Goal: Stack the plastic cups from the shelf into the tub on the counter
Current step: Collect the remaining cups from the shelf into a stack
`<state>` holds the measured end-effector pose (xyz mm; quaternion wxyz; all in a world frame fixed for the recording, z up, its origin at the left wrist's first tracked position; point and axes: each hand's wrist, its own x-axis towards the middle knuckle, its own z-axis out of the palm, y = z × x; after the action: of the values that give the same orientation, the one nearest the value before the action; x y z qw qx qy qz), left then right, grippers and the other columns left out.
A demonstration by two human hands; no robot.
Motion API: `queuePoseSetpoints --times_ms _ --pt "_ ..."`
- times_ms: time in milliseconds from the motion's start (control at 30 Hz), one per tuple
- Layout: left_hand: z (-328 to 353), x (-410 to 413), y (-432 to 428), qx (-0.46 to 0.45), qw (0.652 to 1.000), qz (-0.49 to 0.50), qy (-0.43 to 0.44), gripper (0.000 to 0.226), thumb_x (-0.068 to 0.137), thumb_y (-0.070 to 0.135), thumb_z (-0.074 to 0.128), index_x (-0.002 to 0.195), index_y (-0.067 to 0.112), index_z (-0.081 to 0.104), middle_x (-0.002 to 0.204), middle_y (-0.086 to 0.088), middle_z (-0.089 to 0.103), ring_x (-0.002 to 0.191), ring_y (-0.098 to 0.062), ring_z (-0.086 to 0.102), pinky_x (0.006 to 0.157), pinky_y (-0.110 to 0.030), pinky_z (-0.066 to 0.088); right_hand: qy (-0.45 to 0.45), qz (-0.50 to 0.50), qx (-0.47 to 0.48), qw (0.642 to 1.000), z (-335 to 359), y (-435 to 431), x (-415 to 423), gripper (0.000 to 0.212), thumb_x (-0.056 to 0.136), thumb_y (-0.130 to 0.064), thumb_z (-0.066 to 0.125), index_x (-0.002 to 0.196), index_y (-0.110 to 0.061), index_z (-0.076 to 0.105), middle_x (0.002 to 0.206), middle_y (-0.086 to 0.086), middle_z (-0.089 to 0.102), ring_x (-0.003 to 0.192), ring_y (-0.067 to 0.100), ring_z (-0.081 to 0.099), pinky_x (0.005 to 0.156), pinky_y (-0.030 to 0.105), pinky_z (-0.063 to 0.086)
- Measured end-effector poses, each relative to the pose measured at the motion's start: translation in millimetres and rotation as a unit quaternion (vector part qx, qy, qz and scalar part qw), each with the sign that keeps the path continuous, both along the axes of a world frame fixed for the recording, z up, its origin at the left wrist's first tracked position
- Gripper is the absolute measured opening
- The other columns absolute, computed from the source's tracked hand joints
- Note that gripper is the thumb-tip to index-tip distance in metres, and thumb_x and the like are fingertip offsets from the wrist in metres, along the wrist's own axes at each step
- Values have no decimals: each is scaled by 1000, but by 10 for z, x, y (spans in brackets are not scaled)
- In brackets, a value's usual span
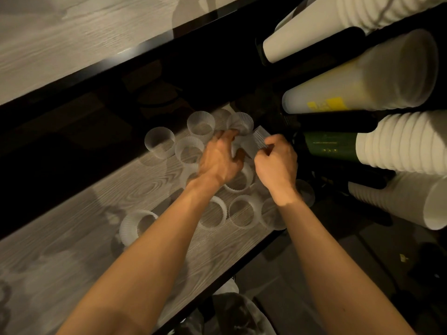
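Several clear ribbed plastic cups stand scattered on a grey wood-grain shelf [72, 238], among them one at the far left [159, 142] and one near the front [137, 226]. My left hand [219, 158] reaches over the cups, its fingers curled on the rim of a far cup [240, 123]. My right hand [275, 163] pinches a tilted ribbed cup [251, 143] held between both hands. The tub is not in view.
Long sleeves of stacked white cups [362, 85] lie on racks at the right, with a dark green sleeve [331, 146] among them. A higher grey shelf [60, 44] runs across the top left. Dark floor and a plastic bag [229, 313] lie below the shelf edge.
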<state>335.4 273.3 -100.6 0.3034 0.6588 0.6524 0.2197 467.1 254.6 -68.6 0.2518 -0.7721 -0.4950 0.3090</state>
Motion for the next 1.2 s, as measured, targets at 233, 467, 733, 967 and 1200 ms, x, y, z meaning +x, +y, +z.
queuePoseSetpoints --times_ms 233,467,733,967,1200 --pt "-25 245 58 -17 998 -58 4 80 79 41 79 149 19 46 142 -13 54 121 -32 61 95 -48 56 51 19 -59 997 16 -21 150 60 90 -3 55 148 -18 50 147 8 53 136 27 51 103 29 42" --pt "-31 242 113 -4 1000 16 -13 75 85 52 75 145 16 46 136 -11 56 113 -32 63 93 -49 56 79 53 -24 995 101 26 207 63 88 5 47 144 -22 57 144 -1 57 128 22 57 105 47 53" --pt "28 177 156 -7 989 105 -105 49 97 44 65 134 15 52 118 -7 70 99 -22 70 83 -36 59 38 17 -10 999 -26 52 354 43 94 1 53 133 -14 63 133 4 64 121 25 63 105 35 50" --pt "-55 207 206 -54 990 101 -79 28 101 37 62 116 14 67 103 2 69 95 -15 69 82 -27 58 10 32 -12 999 -56 69 366 42 94 0 55 133 -12 64 133 7 66 125 24 60 100 30 46" --pt "-86 232 229 -52 993 98 -52 33 101 30 64 128 12 64 127 -1 68 104 -10 65 81 -14 44 -4 31 -12 999 -69 78 424 35 97 -3 55 130 -10 66 131 10 67 122 27 62 103 39 50"
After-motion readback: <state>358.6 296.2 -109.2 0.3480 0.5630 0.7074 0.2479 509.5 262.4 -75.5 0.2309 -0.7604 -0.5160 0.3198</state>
